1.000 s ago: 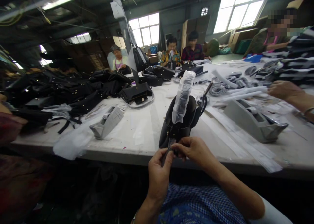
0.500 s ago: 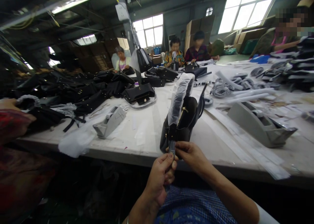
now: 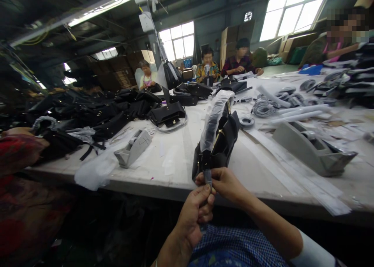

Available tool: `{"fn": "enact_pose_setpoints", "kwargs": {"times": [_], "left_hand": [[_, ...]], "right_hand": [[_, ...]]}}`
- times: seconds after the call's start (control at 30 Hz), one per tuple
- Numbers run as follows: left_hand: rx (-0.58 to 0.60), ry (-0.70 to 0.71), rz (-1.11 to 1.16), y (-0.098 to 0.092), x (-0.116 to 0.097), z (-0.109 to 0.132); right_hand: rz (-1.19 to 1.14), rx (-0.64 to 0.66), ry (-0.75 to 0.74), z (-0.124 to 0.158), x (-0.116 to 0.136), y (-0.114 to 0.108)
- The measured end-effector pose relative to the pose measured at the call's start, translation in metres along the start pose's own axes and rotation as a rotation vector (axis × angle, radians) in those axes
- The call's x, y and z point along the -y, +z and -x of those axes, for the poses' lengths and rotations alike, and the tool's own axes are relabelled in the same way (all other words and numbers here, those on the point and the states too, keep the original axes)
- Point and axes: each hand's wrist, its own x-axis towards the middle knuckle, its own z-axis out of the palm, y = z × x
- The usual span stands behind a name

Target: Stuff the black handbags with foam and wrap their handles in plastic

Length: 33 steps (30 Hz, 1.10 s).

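A black handbag stands at the table's front edge, its handle wrapped in clear plastic film. From its near side a strap in clear wrap hangs toward me. My left hand pinches this strap between thumb and fingers, just below the bag. Close above it, my right hand has its fingers closed around the upper part of the strap, against the bag's lower side. The fingertips of my right hand are partly hidden behind the strap.
Grey tape dispensers stand left and right of the bag. Black bags are heaped at left; wrapped straps lie at right. A red sleeve is at far left, and several people sit across the table.
The view has shifted slightly. The bag's far flap has dropped closer to its body. The fingers of my right hand now reach farther left behind the strap.
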Motion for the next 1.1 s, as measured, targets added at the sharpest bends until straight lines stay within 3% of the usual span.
{"fn": "enact_pose_setpoints", "kwargs": {"times": [0.13,0.23,0.33,0.47,0.53,0.6,0.63,0.77,0.87,0.97,1.1], "left_hand": [[-0.008,-0.011,0.140,-0.001,0.006,-0.002],[0.018,-0.037,0.205,-0.001,0.011,-0.003],[-0.002,0.031,0.136,-0.001,0.014,-0.004],[-0.042,0.186,-0.111,-0.002,0.012,-0.005],[-0.071,0.235,-0.220,-0.002,0.012,-0.007],[-0.098,0.276,-0.302,-0.001,0.014,-0.009],[-0.105,0.296,-0.339,0.000,0.015,-0.011],[-0.105,0.377,-0.490,0.002,0.022,-0.017],[-0.076,0.450,-0.608,0.003,0.022,-0.018],[-0.090,0.587,-0.766,0.001,0.012,-0.012],[-0.282,0.773,-0.785,-0.009,-0.009,-0.002]], "right_hand": [[-0.404,0.233,0.102,0.004,-0.006,-0.004],[-0.556,0.284,0.235,0.003,-0.006,-0.001],[-0.391,0.254,0.139,0.006,0.001,-0.001],[0.180,0.118,-0.120,0.021,0.021,-0.029],[0.255,-0.100,-0.211,0.027,0.039,-0.049],[0.156,-0.332,-0.315,0.025,0.065,-0.066],[0.092,-0.381,-0.365,0.020,0.079,-0.071],[-0.053,-0.202,-0.378,-0.020,0.139,-0.075],[-0.026,-0.174,-0.349,-0.054,0.179,-0.074],[0.149,-0.156,-0.404,-0.074,0.212,-0.079],[0.548,-0.164,-0.300,-0.078,0.249,-0.087]]}}
